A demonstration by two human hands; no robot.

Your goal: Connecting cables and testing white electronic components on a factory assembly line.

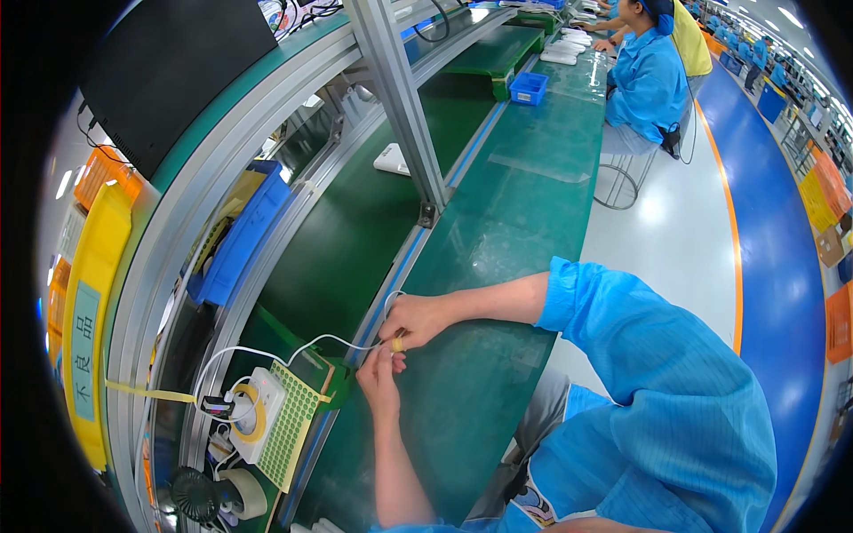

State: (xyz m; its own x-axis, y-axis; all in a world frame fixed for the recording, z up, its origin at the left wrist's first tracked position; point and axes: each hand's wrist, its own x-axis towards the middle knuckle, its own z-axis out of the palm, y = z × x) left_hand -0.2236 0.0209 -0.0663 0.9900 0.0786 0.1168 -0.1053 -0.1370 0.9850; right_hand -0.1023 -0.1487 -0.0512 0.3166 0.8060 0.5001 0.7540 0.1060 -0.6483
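Observation:
My right hand (418,320) is closed over the green bench top, its fingers bent round a thin white cable (329,337). A small loop of that cable shows behind the knuckles. A yellow band (397,343) sits at a fingertip of this hand; whether it is tape or a finger cover I cannot make out. Just below, my left hand (380,377) pinches at the same cable, fingertips almost meeting those of the right. The cable's end is hidden in the fingers. From there it runs left to a white power strip (259,416) with plugs in it.
A yellow-green perforated board (293,431) lies beside the power strip, near a small black fan (195,494). A metal post (400,107) rises beyond the belt (329,240), which carries a white device (391,160). Blue bins (529,88) and a seated co-worker (650,80) are farther off.

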